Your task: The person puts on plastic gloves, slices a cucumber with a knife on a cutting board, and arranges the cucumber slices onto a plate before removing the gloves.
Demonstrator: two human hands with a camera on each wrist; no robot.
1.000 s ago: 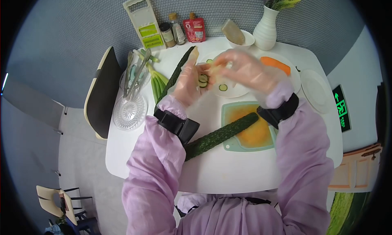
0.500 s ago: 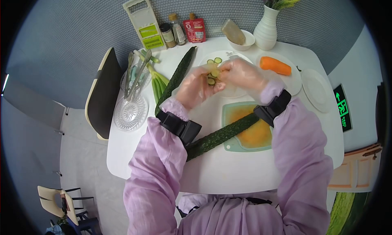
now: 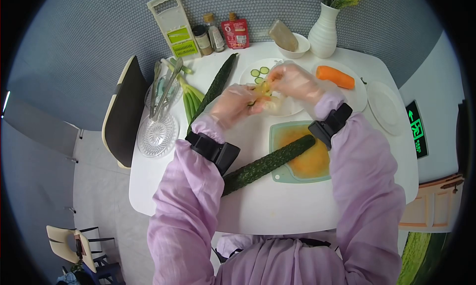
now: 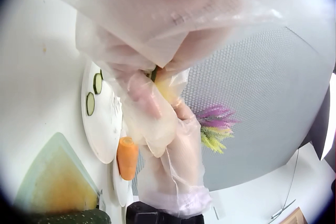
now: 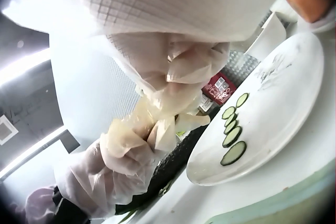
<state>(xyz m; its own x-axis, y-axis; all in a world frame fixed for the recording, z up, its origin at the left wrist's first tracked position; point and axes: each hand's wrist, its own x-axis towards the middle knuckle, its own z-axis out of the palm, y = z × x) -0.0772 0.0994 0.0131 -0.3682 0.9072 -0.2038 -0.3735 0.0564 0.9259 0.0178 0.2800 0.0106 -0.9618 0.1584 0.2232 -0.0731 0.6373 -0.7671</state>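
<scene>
Both hands wear loose clear plastic gloves and meet above the white plate (image 3: pixel 246 76). My left hand (image 3: pixel 233 106) holds cucumber slices in its curled fingers. A green-edged cucumber slice (image 4: pixel 154 73) shows between gloved fingers in the left wrist view; the rest is hidden by them. With fingertips drawn together, my right hand (image 3: pixel 300 84) pinches at the slices beside the left fingertips. Several cucumber slices (image 5: pixel 232 137) lie in a row on the plate. One whole cucumber (image 3: pixel 267 166) lies across the green-rimmed cutting board (image 3: pixel 277 136), another cucumber (image 3: pixel 218 84) behind the left hand.
An orange carrot (image 3: pixel 335 77) lies on a plate at the right, beside an oval white dish (image 3: pixel 384 109). Spring onions (image 3: pixel 191 99), tongs (image 3: pixel 167 89) and a glass dish (image 3: pixel 157 136) stand left. Behind are a grater (image 3: pixel 176 27), jars (image 3: pixel 203 39), a red pouch (image 3: pixel 235 33) and a vase (image 3: pixel 325 32).
The right hand has come in from the right to the left fingertips. The left hand has tilted, hiding the slices that showed in it earlier. More slices on the plate are in sight.
</scene>
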